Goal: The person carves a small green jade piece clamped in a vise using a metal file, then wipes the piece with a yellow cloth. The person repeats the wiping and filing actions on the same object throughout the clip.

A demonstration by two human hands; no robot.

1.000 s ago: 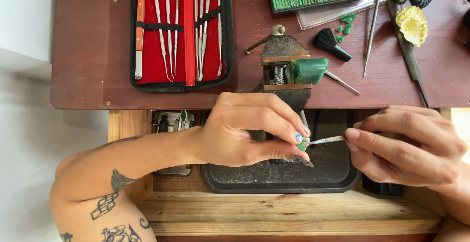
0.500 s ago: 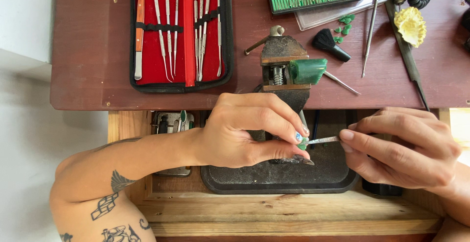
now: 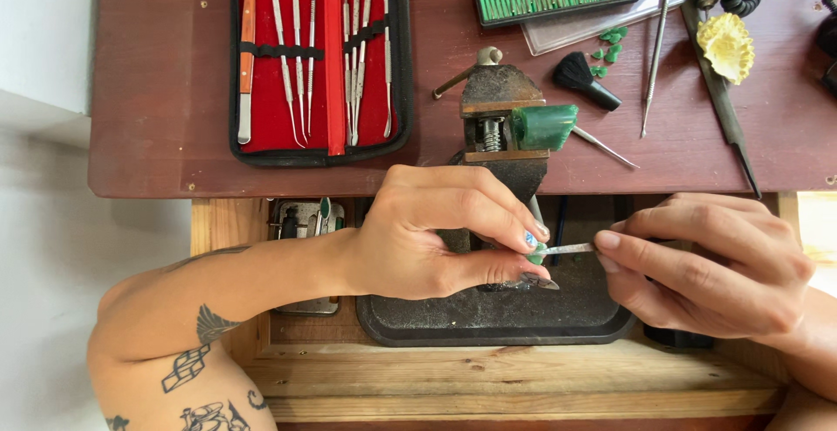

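Left hand [image 3: 418, 239] pinches a green piece [image 3: 535, 254]; right hand [image 3: 706, 265], at 3 o'clock, pinches a file [image 3: 568, 248] touching it.

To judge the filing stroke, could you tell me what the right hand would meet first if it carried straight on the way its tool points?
Probably the small green piece pinched in the left hand: the right hand aims its thin metal tool leftward at it, tip apparently touching.

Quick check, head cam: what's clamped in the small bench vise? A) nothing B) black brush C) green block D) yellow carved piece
C: the vise grips a green block that sticks out to its side, while the yellow carved piece and black brush lie loose on the table.
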